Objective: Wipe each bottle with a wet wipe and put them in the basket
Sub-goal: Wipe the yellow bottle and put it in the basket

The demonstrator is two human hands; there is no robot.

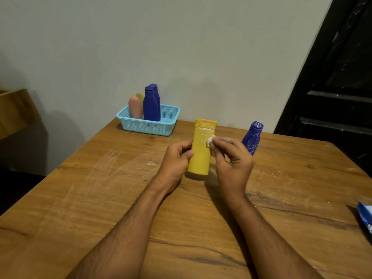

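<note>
My left hand grips a yellow bottle by its left side, holding it just above the table, cap end pointing away from me. My right hand pinches a small white wet wipe against the bottle's upper right face. White smears mark the bottle's cap. A blue bottle streaked with white stands on the table just right of my right hand. At the back, a light blue basket holds two blue bottles, a pink bottle and a yellow one partly hidden behind them.
The wooden table carries pale smear marks left of centre. A blue and white wipes pack lies at the right edge, cut off by the frame. A wooden piece stands at the left; a dark door is at the right.
</note>
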